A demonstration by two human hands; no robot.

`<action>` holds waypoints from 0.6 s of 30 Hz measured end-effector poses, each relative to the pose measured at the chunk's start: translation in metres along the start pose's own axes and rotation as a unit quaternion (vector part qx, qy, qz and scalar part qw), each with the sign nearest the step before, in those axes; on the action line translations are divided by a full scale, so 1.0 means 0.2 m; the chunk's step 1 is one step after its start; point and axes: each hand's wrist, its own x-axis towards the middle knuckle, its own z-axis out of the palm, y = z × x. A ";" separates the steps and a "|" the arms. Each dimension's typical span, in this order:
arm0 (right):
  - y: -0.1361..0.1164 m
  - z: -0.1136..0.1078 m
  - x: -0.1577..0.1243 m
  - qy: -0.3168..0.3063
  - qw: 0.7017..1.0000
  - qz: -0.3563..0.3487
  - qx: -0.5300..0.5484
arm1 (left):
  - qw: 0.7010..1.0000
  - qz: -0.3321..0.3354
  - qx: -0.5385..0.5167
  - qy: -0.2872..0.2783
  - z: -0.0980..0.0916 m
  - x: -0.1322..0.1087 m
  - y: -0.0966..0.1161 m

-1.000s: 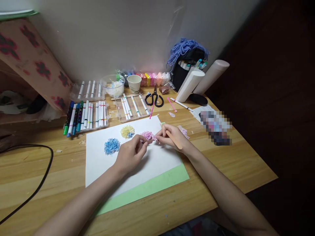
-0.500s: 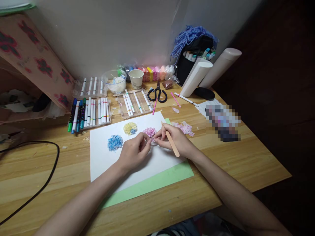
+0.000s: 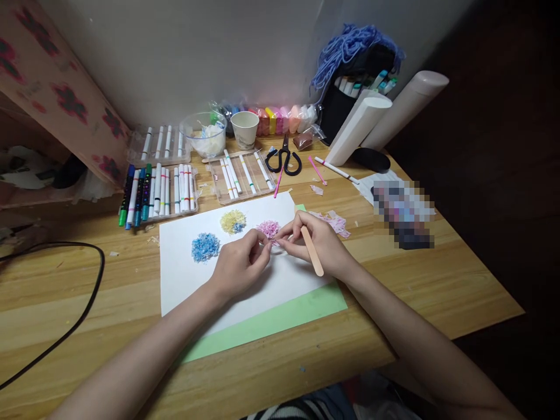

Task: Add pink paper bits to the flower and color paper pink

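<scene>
Both hands meet over a white sheet of paper (image 3: 188, 291) that lies on a green sheet (image 3: 266, 324). My left hand (image 3: 242, 256) pinches a small pink scrap of paper (image 3: 273, 240) with thumb and forefinger. On the scrap's other side, my right hand (image 3: 315, 242) pinches it too, and a wooden craft stick (image 3: 312, 252) rests in that same hand. Just beyond the fingertips sits a cluster of crumpled pink bits (image 3: 268, 228). Left of it are a yellow cluster with some blue (image 3: 231, 221) and a blue cluster (image 3: 205, 247).
Loose pink scraps (image 3: 335, 223) lie right of the sheet. Behind are scissors (image 3: 284, 157), marker trays (image 3: 242, 178), a paper cup (image 3: 245, 129) and a plastic bowl (image 3: 203, 134). White bottles (image 3: 361, 131) stand at the back right; a black cable (image 3: 98, 280) curves at left.
The camera view has shifted slightly. Both hands keep pinching at the pink scrap beside the pink cluster, with the right fingers moved only a little.
</scene>
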 end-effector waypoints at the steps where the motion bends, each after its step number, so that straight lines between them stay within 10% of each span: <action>1: 0.00 0.00 0.00 0.001 1.000 0.000 0.006 | 1.000 0.001 -0.001 -0.002 0.00 0.00 0.00; 12: 0.01 -0.02 0.01 -0.005 1.000 -0.028 -0.006 | 1.000 -0.007 0.009 -0.004 0.00 0.00 0.00; 18: -0.02 0.01 -0.01 0.107 0.978 -0.143 -0.108 | 0.995 -0.031 -0.078 0.046 0.02 0.00 0.01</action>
